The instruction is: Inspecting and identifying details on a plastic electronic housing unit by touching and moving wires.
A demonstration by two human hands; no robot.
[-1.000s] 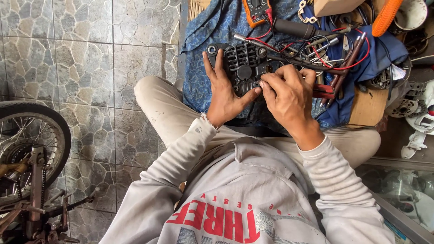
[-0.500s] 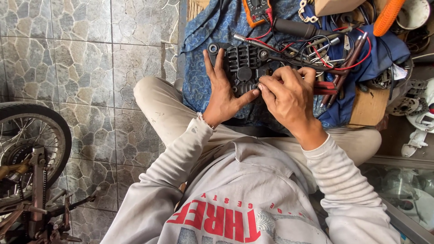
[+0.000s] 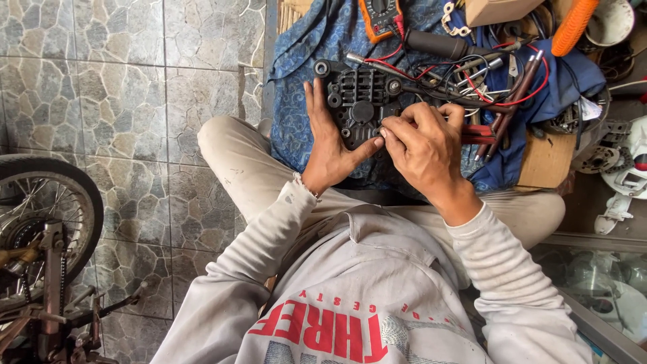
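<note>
Black finned housing [image 3: 360, 101], flat, fins upward

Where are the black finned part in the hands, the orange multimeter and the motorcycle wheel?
black finned part [image 3: 358, 94]: head view, on its ribbed middle.
orange multimeter [image 3: 379, 15]: head view, on its dial face.
motorcycle wheel [image 3: 81, 195]: head view, on the tyre's upper right edge.

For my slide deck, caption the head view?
Both hands grip a black finned part over blue cloth.
</note>
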